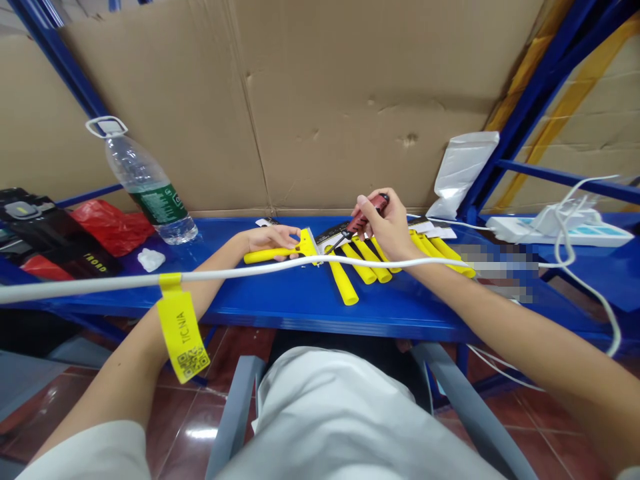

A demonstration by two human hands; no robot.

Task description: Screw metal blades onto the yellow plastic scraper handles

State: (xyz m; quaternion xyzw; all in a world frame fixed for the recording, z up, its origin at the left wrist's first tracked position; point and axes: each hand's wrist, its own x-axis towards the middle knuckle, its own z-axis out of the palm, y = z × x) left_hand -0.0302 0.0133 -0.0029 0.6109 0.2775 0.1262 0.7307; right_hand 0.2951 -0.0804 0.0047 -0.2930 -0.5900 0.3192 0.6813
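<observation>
My left hand (pixel 270 240) is closed on a yellow-handled scraper (pixel 270 255), whose head with a metal edge points right. In my right hand (pixel 387 220) is a screwdriver with a dark red handle (pixel 360 222). Its shaft slants down left toward the scraper's head; I cannot tell whether the tip touches it. Just right of the held scraper, another yellow scraper (pixel 344 283) lies with its handle toward me. Several more yellow scrapers (pixel 367 272) lie in a row under and beyond my right hand, their heads partly hidden.
A water bottle (pixel 155 193), a red plastic bag (pixel 113 227) and crumpled white paper (pixel 151 260) are at the left of the blue table (pixel 280 300). A white cable (pixel 240 270) with a yellow tag (pixel 181 333) crosses the view. A power strip (pixel 575 230) lies right; cardboard (pixel 375 87) stands behind.
</observation>
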